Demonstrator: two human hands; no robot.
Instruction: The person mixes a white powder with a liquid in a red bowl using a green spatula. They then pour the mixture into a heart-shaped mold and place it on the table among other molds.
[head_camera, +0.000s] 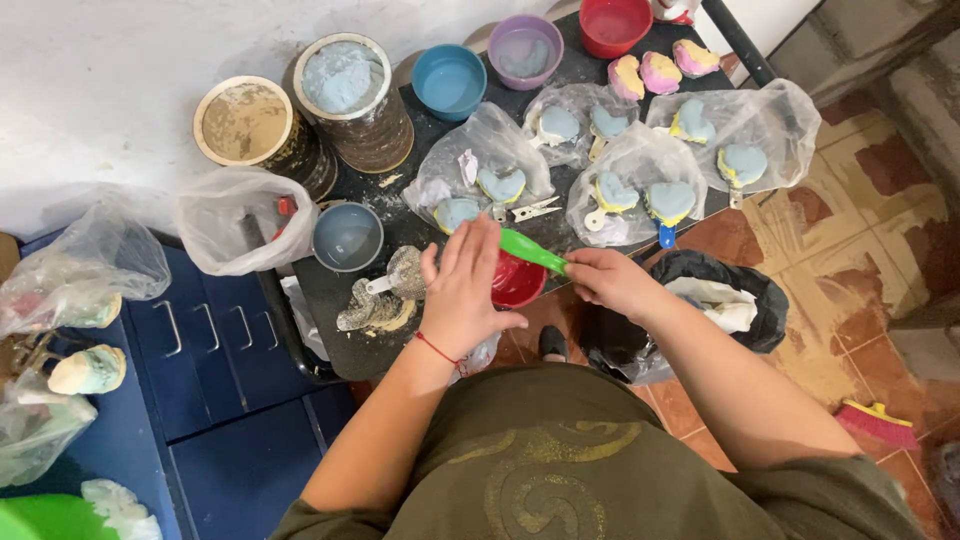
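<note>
My left hand (462, 290) cups a small red bowl (520, 283) from the left, fingers curled round its rim. My right hand (608, 280) grips a green spatula (532, 250) whose blade lies across the top of the bowl. Both hands hover at the near edge of a dark worktop (330, 320). Just left of the bowl lie metal dental trays (385, 295) with pale material in them. What is inside the bowl is hidden by my hand.
Blue dental casts in clear bags (640, 180) cover the worktop's right half. Two round tins (350, 95) of powder, a grey bowl (347, 237), blue (449, 80), purple (525, 50) and red (613, 25) bowls stand behind. A black-lined bin (715, 300) sits below right, blue drawers (215, 330) left.
</note>
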